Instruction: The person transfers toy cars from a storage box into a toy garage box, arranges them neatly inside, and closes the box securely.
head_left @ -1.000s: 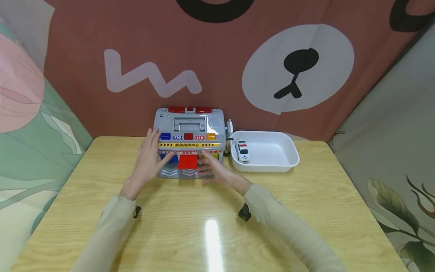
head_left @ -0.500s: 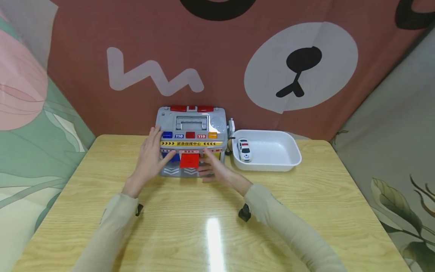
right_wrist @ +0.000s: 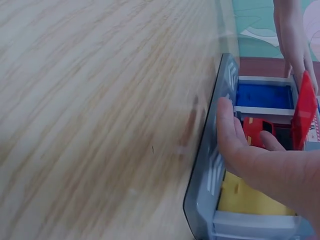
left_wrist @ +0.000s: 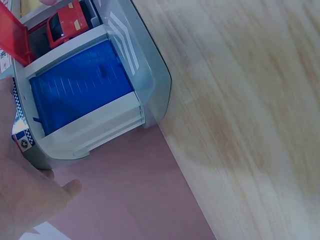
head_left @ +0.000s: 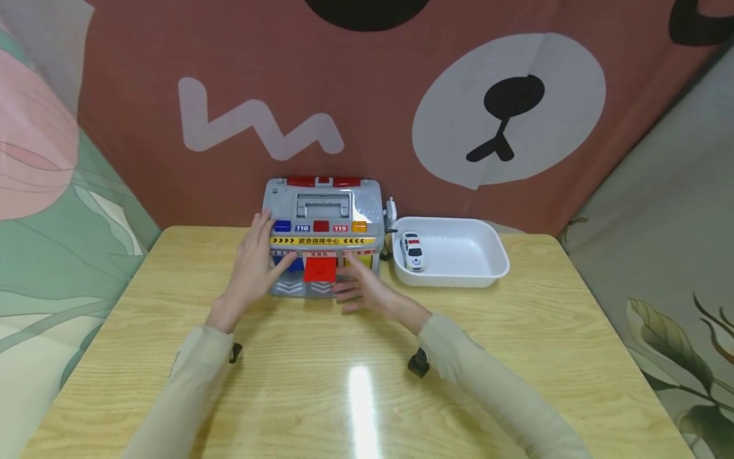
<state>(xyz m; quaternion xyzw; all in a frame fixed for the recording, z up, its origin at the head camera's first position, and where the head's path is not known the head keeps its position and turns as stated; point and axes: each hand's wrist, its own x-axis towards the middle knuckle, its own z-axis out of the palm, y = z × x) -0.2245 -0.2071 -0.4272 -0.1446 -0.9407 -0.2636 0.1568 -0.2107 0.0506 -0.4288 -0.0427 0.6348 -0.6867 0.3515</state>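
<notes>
A grey toy garage [head_left: 367,207] stands at the back of the table. Its red middle door [head_left: 319,269] is swung up, while the blue door [left_wrist: 82,85] and yellow door [right_wrist: 255,197] are down. Inside the middle bay, a red toy car [left_wrist: 67,22] shows in both wrist views. My left hand [head_left: 249,268] rests against the garage's left side, thumb across the front and fingers extended. My right hand [head_left: 367,290] is before the middle and yellow bays with fingers fairly straight. In the right wrist view its fingers are close to the red car; contact cannot be told.
A white tray [head_left: 459,274] stands right of the garage, with a white toy police car [head_left: 412,251] at its left end. A small grey-white part [head_left: 390,210] juts from the garage's right side. The patterned cloth wall [head_left: 367,140] rises directly behind.
My right hand has drawn slightly back toward me and to the right. My left hand keeps its place on the garage, and the red door stays raised. The head view shifts slightly.
</notes>
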